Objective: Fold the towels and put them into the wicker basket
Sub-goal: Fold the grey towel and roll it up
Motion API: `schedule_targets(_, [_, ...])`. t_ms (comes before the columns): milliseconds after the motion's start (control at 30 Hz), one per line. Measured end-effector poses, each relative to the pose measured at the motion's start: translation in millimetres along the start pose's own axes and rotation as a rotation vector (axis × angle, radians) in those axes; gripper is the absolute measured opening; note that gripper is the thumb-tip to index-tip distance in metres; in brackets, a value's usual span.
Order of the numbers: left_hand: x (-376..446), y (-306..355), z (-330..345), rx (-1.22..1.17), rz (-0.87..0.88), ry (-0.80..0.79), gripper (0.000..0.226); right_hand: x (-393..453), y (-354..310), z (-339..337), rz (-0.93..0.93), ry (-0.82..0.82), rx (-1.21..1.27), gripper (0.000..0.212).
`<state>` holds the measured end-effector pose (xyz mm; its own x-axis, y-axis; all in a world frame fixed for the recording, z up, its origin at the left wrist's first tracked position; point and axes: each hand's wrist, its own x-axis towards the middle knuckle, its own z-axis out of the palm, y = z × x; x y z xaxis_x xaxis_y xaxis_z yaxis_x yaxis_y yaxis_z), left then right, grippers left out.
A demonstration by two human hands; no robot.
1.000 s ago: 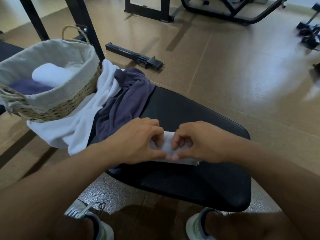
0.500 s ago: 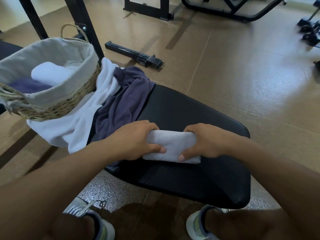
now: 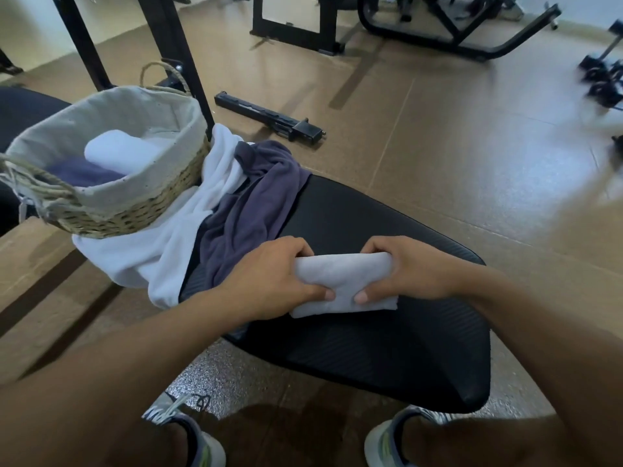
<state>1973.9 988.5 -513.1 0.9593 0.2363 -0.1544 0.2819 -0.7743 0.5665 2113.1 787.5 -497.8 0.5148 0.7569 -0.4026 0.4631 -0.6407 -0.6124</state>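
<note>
On the black padded bench (image 3: 387, 338) in front of me, both hands are clamped on a small folded white towel (image 3: 342, 284). My left hand (image 3: 269, 278) grips its left end, fingers curled over the far edge and thumb pressed on the near side; my right hand (image 3: 409, 274) grips the right end the same way, thumb tip on the top face. The towel lies flat on the bench pad between them, its lower edge free. Just left of my left hand, a loose purple towel (image 3: 249, 210) is draped over the bench's far left part, lying partly on a loose white towel (image 3: 161, 251) that hangs off the bench edge. That white one runs up under the wicker basket (image 3: 135, 214), which has a pale cloth liner and already holds a rolled white towel (image 3: 118, 155) beside a folded purple towel (image 3: 77, 173). Beyond lies a black metal bar (image 3: 269, 116) on the brown floor (image 3: 455, 146)
</note>
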Motion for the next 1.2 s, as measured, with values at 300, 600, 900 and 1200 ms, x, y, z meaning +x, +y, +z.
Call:
schedule_targets(300, [1.1, -9.8, -24.0, -0.503, -0.090, 0.193, 0.041, 10.0, -29.4, 1.7, -0.162, 0.289, 0.388, 0.072])
schedule_targets(600, [8.8, -18.8, -40.4, -0.401, -0.287, 0.242, 0.061, 65.5, -94.2, 34.3, -0.056, 0.625, 1.039, 0.059])
schedule_targets(900, [11.4, -33.2, -62.9, -0.587, -0.289, 0.431, 0.077, 119.8, -155.1, 22.7, -0.196, 0.446, 0.826, 0.046])
schedule_targets(1200, [3.0, -81.8, -129.3, -0.239, -0.250, 0.797, 0.050, 193.0, -250.0, 0.7, -0.425, 0.426, 0.621, 0.034])
